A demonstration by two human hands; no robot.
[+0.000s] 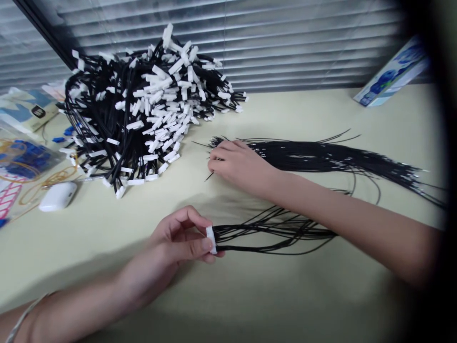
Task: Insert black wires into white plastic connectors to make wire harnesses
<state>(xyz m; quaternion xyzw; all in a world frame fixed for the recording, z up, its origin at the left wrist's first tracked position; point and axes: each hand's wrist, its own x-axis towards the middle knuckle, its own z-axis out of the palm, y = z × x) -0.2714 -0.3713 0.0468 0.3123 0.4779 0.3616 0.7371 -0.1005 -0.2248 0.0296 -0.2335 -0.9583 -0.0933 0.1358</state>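
Observation:
My left hand pinches a small white connector between thumb and fingers; several thin black wires run from it to the right across the table. My right hand rests further back, fingers curled at the left end of a loose bundle of black wires, pinching what looks like a single wire whose tip sticks out below the fingers. Behind and to the left lies a big pile of finished black cables with white connectors.
A white mouse lies at the left by plastic bags of blue parts and rubber bands. A blue and white box leans at the back right. Window blinds run along the table's far edge.

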